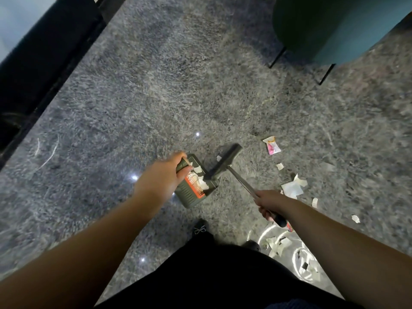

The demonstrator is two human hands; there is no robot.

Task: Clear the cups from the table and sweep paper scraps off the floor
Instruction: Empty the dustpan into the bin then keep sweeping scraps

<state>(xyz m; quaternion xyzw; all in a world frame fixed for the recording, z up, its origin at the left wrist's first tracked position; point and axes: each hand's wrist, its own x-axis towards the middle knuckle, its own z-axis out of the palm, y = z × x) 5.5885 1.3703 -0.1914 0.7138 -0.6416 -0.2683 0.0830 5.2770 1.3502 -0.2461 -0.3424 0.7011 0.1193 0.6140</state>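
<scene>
1. The left hand [166, 172] grips the handle at the top of a dark green dustpan [196, 186], fingers and thumb curled round it, with the pan standing on the grey stone floor [156, 97] just ahead of the person's feet.
2. Inside the dustpan lie several white paper scraps [201, 180], beside an orange comb-like strip [195, 186] set along its inner edge.
3. The right hand [270, 202] grips the metal pole of a broom [225, 162], fingers wrapped round the shaft; the pole's black end grip sticks out behind the hand.
4. The dark broom head lies at the dustpan's mouth, touching or just over its right edge.
5. More loose paper scraps [292, 188] lie on the floor to the right of the broom, near the right hand.
6. A pink-and-white wrapper [272, 146] lies farther off on the right; its print is too small to read.
7. Another cluster of torn paper [278, 244] lies near the right foot, beside curved bright reflections.
8. A teal upholstered seat [338, 27] on thin black legs stands at the far right.
9. A black band of frame or furniture [33, 70] runs along the far left.
10. No brand or legible writing shows on the dustpan or broom.
</scene>
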